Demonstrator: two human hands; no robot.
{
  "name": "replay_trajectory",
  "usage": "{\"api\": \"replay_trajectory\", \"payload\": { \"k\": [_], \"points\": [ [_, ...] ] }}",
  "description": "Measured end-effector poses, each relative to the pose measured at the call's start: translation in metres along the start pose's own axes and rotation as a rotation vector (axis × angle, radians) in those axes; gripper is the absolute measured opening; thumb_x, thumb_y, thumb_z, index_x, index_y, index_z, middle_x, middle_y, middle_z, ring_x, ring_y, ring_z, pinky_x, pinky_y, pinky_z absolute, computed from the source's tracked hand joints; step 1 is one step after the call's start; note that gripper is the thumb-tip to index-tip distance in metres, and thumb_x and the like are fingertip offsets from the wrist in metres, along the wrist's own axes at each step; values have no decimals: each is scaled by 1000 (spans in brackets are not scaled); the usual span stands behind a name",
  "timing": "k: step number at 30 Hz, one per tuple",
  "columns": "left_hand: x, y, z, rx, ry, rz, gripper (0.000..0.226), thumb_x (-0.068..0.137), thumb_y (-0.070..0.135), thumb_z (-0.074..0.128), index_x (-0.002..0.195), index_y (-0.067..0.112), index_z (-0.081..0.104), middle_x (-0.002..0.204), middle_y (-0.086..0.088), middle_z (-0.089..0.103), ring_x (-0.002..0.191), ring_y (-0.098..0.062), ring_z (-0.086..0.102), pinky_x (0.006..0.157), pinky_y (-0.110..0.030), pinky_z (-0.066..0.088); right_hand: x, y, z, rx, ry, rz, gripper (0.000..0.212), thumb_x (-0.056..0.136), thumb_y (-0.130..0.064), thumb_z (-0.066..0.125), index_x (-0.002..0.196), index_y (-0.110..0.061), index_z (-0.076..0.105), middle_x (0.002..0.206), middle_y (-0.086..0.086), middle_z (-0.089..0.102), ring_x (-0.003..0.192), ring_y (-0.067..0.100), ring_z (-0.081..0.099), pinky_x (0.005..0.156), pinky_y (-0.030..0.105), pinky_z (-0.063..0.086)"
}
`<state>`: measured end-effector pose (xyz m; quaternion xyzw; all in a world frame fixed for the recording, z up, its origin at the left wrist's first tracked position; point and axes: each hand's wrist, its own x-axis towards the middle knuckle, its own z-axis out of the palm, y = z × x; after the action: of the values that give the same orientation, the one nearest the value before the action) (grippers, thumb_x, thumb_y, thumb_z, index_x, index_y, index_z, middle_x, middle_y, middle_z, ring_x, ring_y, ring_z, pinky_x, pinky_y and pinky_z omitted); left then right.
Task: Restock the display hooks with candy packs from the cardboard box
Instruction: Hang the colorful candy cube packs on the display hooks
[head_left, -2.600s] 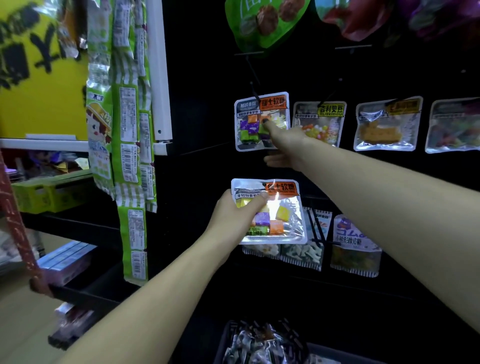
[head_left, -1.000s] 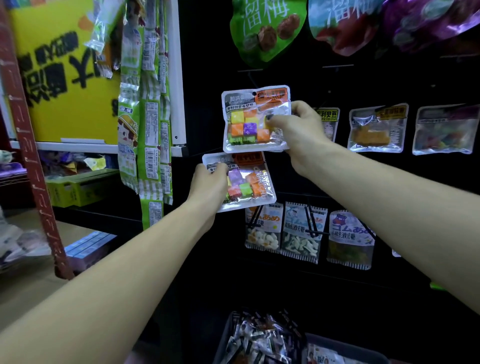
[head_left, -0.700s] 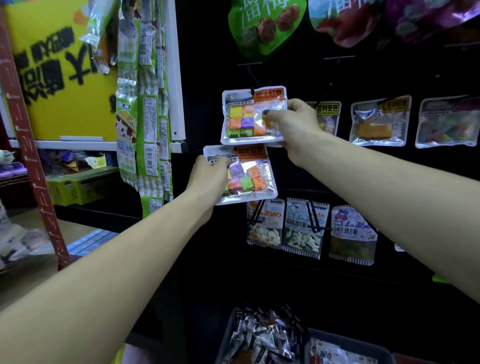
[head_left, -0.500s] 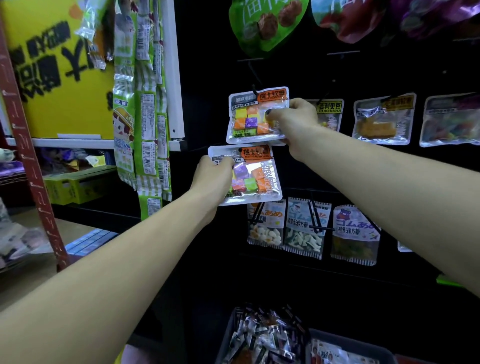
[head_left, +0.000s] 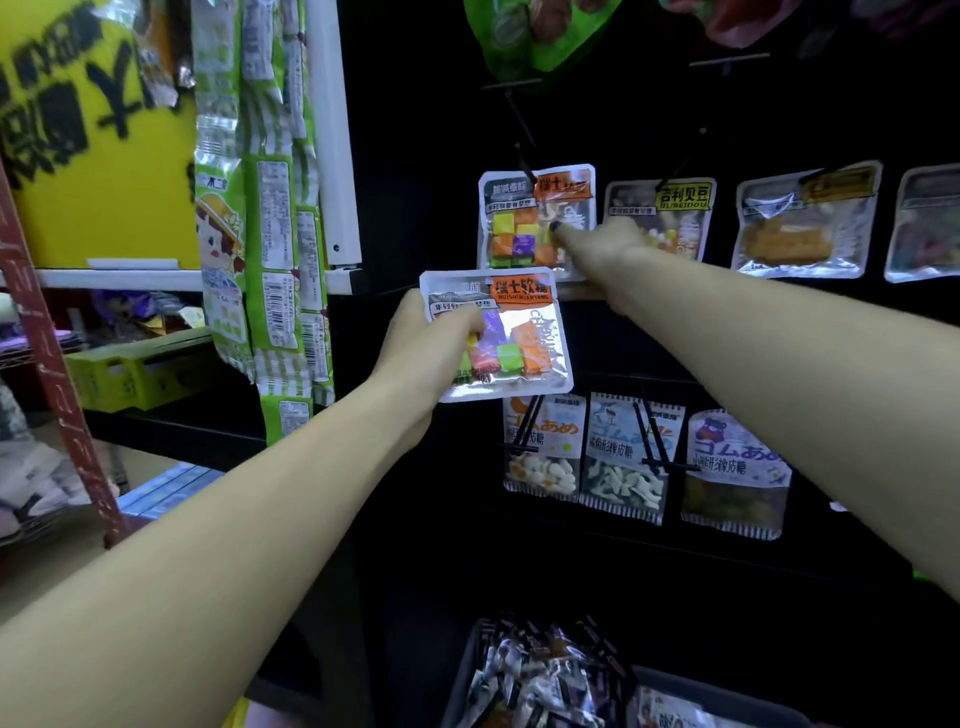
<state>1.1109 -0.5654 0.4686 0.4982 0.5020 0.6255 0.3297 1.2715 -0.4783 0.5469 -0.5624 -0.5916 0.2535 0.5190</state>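
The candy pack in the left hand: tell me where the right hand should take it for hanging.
Pinch the candy pack by its free right edge, coming from the right. The left hand covers the left side, and the flat pouch faces the camera with its orange header up, leaving the top clear for the hook.

1. The scene is dim overall; the black pegboard display wall (head_left: 779, 597) swallows most of the light and its lower part falls to near black.
2. The bright yellow sign with black lettering (head_left: 93, 156) at the left is the brightest area, and its lettering is smeared by motion blur.
3. White glare streaks across the clear silvery foil pack of coloured candy cubes (head_left: 511, 332) and across the matching hanging pack (head_left: 535, 218) above it.
4. Both bare forearms are evenly lit, pale and soft-edged.
5. Wide-angle distortion bends the white vertical post (head_left: 332, 130) and stretches the arms toward the frame edges.
6. The green snack bag (head_left: 535, 31) at the top is out of focus.
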Motion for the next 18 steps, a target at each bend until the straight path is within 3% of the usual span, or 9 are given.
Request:
{"api": "replay_trajectory", "payload": {
  "k": [2, 4, 7, 11, 15, 18],
  "points": [
    [3, 3, 3, -36, -2, 10, 25, 92, 9, 63, 112, 23, 63, 104, 2, 75, 90, -17, 76, 78, -37, 61, -6, 4, -1, -57, -106, 17, 50, 101, -43, 62, 118, 3, 57, 93, 13, 71, 69, 22, 70, 60, 21, 61],
    [5, 7, 6, -31, 4, 15, 23, 93, 10, 65, 112, 22, 62, 105, 3, 73, 93, -16, 74, 81, -37, 61, -12, 10, -6, -135, -184, 19, 66, 99, -54, 58, 129, 5, 56, 101, 16, 75, 83, 26, 77, 77, 40, 66],
    [6, 17, 11, -46, 18, 24, 19, 93, 11, 67, 109, 20, 60, 109, -1, 71, 96, -18, 73, 84, -39, 61, -21, 16, -20, -177, -146, -37, 75, 103, -60, 46, 146, 1, 42, 104, 9, 66, 91, 25, 74, 88, 47, 63],
    [6, 33, 20, -60, 29, 43, 18, 92, 11, 69, 101, 20, 56, 115, -9, 71, 104, -28, 74, 93, -50, 62, -25, 17, -40, -18, -148, -148, 83, 96, -69, 47, 146, -3, 44, 120, 12, 67, 97, 24, 74, 85, 41, 64],
    [5, 46, 27, -59, 30, 75, 17, 94, 11, 69, 101, 21, 56, 117, -9, 70, 106, -27, 74, 94, -52, 61, -36, 8, -51, -102, -83, -221, 88, 91, -74, 48, 150, -10, 34, 129, 14, 62, 96, 26, 72, 92, 52, 59],
    [7, 54, 29, -84, 48, 77, 17, 94, 10, 68, 100, 20, 56, 114, -9, 71, 103, -28, 75, 90, -51, 63, -43, 1, -55, -27, -189, -197, 78, 88, -71, 54, 139, -12, 48, 124, 13, 69, 105, 31, 72, 83, 45, 64]
  ]
}}
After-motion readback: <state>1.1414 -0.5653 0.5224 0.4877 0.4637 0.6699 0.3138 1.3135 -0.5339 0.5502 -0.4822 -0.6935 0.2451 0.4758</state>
